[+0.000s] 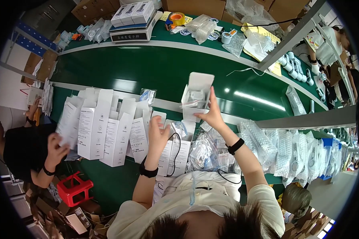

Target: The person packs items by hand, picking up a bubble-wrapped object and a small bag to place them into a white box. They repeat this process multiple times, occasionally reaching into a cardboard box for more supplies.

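OK, RH (211, 111) holds open wht box (190, 112), LH (159, 133) nr ctns (113, 137).

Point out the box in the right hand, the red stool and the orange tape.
Box (200, 82): head view, raised flap.
Red stool (72, 192): head view, frame.
Orange tape (178, 22): head view, outer side.

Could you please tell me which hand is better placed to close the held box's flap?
Probably the left hand: it looks empty, while the right hand holds the open white box.

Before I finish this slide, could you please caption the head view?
The right hand holds an open white box, with more white cartons to its left.
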`<state>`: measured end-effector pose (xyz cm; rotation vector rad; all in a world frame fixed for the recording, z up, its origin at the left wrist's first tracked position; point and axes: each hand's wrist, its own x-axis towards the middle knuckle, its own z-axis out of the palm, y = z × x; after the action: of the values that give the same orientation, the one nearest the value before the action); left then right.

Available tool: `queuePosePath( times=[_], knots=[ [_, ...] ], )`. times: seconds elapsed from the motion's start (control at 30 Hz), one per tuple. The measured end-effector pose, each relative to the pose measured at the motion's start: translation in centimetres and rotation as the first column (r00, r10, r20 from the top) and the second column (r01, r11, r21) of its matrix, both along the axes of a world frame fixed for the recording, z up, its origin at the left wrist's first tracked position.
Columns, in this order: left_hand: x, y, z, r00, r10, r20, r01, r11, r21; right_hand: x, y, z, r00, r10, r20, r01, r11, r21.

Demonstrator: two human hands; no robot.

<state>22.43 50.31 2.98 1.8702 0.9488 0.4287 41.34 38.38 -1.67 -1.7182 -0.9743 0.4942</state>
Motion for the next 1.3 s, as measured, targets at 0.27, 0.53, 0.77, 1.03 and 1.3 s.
queuePosePath(
  times=[0.27, 0.53, 0.77, 1.03, 1.3],
  knots=[
    [1.9, -3.0, -5.3, 0.866, -0.306, -0.396, 0.429, 0.861, 0.272, 9.2, 4.3, -0.6, 0.940, -0.330, 0.086, 0.323, 0.942, 0.088],
    [-1.2, -6.6, 3.5, 0.972, -0.204, 0.118, 0.157, 0.934, 0.321, 0.4, 7.4, 3.8, 0.751, -0.248, 0.613, -0.034, 0.911, 0.410],
    [-4.7, -10.4, 2.7, 0.971, -0.235, 0.034, 0.237, 0.949, -0.206, -3.5, 23.2, -7.3, 0.608, 0.456, 0.650, -0.366, 0.887, -0.280],
    [-3.9, -9.7, 3.5, 0.965, -0.242, 0.099, 0.260, 0.930, -0.259, -0.4, 16.7, -2.3, 0.668, 0.413, 0.619, -0.143, 0.888, -0.438],
    [0.8, -10.6, 1.2, 0.729, -0.663, 0.170, 0.668, 0.744, 0.034, 1.1, -12.0, 4.6, 0.835, 0.224, 0.502, 0.296, 0.587, -0.754]
  ],
)
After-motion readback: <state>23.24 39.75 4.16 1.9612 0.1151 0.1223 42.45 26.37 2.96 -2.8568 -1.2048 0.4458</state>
